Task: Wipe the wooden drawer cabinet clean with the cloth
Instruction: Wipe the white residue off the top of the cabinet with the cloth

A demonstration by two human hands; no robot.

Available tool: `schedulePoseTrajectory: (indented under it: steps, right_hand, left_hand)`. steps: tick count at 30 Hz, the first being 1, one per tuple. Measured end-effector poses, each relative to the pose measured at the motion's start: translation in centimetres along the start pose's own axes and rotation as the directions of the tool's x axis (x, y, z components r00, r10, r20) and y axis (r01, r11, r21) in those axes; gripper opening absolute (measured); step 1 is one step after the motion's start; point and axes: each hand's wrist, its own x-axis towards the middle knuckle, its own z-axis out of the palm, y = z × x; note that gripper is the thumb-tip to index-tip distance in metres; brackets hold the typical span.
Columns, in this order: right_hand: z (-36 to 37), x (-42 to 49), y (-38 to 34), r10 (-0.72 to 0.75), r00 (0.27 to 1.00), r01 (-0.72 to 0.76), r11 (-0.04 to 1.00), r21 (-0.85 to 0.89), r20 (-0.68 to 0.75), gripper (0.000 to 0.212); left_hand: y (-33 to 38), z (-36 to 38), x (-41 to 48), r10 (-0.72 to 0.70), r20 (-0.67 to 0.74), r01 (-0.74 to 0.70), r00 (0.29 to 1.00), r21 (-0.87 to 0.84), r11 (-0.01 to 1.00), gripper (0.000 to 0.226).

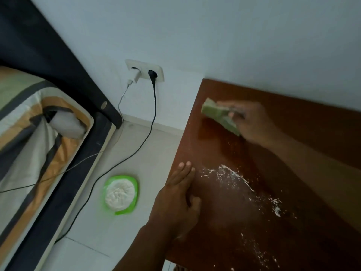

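The dark red-brown wooden cabinet top [293, 122] fills the right half of the view, set against the wall. My right hand [254, 124] presses a folded green cloth [218, 114] onto its far left corner. My left hand [179, 200] rests flat on the cabinet's left edge, fingers together and pointing away, holding nothing. White powder [234, 177] is smeared and scattered across the middle and near part of the top. The drawers below are out of sight.
A green bowl [122, 194] holding white powder stands on the tiled floor left of the cabinet. A wall socket [145, 72] carries a white charger and a black plug, with cables trailing over the floor. A bed [39, 143] with striped bedding lies at the left.
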Motion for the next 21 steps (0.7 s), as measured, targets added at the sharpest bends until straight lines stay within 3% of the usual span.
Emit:
schedulePoseTrajectory:
  steps: [3, 7, 9, 13, 21]
  right_hand:
    - [0.2, 7.9, 0.6, 0.016, 0.994, -0.023, 0.997, -0.067, -0.109, 0.043]
    - [3.7, 10.8, 2.0, 0.109, 0.992, -0.119, 0.98, -0.158, -0.071, 0.048]
    - [5.2, 9.5, 1.0, 0.029, 0.999, -0.034, 0.987, -0.158, -0.032, 0.045]
    - [6.5, 3.6, -0.8, -0.147, 0.968, 0.167, 0.983, -0.082, 0.204, 0.042]
    - [4.1, -9.4, -0.5, -0.255, 0.887, 0.25, 0.966, 0.064, 0.386, 0.051]
  left_hand:
    - [0.2, -0.2, 0.0, -0.006, 0.01, 0.006, 1.0, -0.008, 1.0, 0.076]
    - [0.1, -0.2, -0.1, -0.004, 0.007, 0.004, 1.0, -0.01, 1.0, 0.076]
    - [-0.1, -0.2, 0.1, 0.006, 0.012, -0.006, 1.0, -0.016, 1.0, 0.075]
    - [0.1, -0.6, -0.8, -0.014, -0.004, 0.014, 1.0, -0.01, 1.0, 0.073]
    - [-0.7, -0.1, -4.2, -0.03, -0.023, 0.031, 0.999, 0.079, 0.996, 0.07]
